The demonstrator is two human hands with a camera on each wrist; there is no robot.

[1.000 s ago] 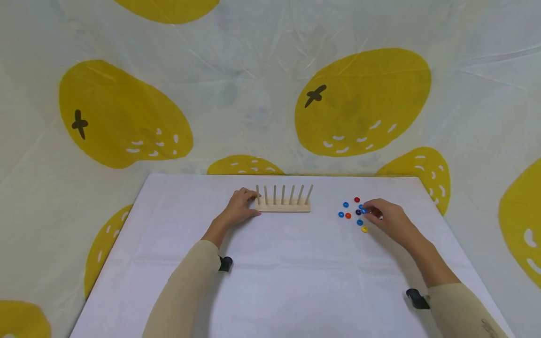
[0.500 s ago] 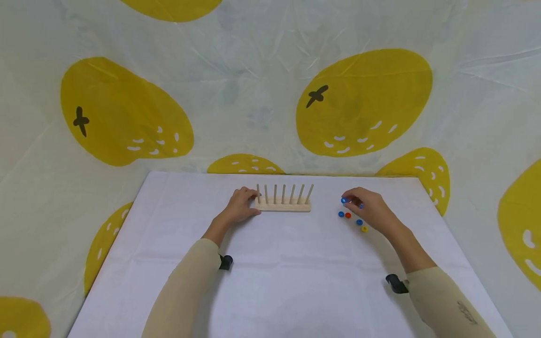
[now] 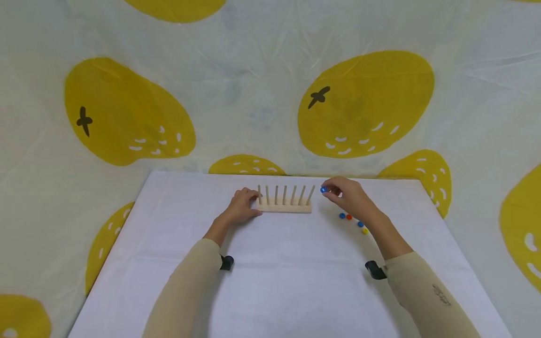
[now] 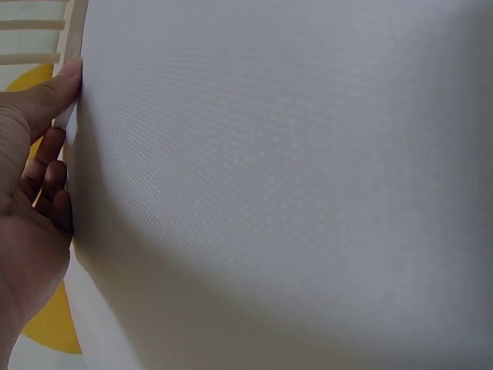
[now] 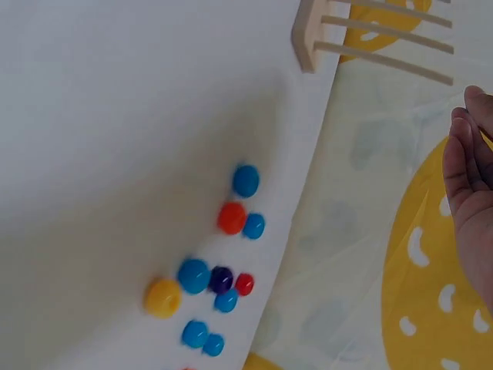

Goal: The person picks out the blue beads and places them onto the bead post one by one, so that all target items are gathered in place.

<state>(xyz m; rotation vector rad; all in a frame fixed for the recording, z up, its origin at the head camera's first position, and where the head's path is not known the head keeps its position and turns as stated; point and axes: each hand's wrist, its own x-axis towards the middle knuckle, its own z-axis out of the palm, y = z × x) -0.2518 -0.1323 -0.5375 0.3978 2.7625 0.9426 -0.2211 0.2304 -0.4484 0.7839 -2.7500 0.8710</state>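
A wooden peg rack (image 3: pixel 284 208) with a row of upright bare pegs stands near the far edge of the table. My left hand (image 3: pixel 242 205) grips its left end, thumb at the front and fingers behind; the left wrist view shows the thumb against the wooden base (image 4: pixel 71 35). Just right of the rightmost peg, my right hand (image 3: pixel 348 195) pinches a blue ring bead (image 3: pixel 323 189) above the table. That bead is out of sight in the right wrist view, where the hand (image 5: pixel 474 173) shows at the right edge, close to a peg tip.
Loose beads lie right of the rack: blue (image 5: pixel 246 180), orange-red (image 5: pixel 231 218), yellow (image 5: pixel 162 297), dark purple (image 5: pixel 221 279) and red (image 5: pixel 244 284), among several more blue ones. A white cloth covers the table (image 3: pixel 287 281). A fruit-patterned curtain (image 3: pixel 253 94) hangs behind it.
My right hand has carried the blue bead up and left from the loose beads to beside the rack's right end. The left hand has stayed on the rack.
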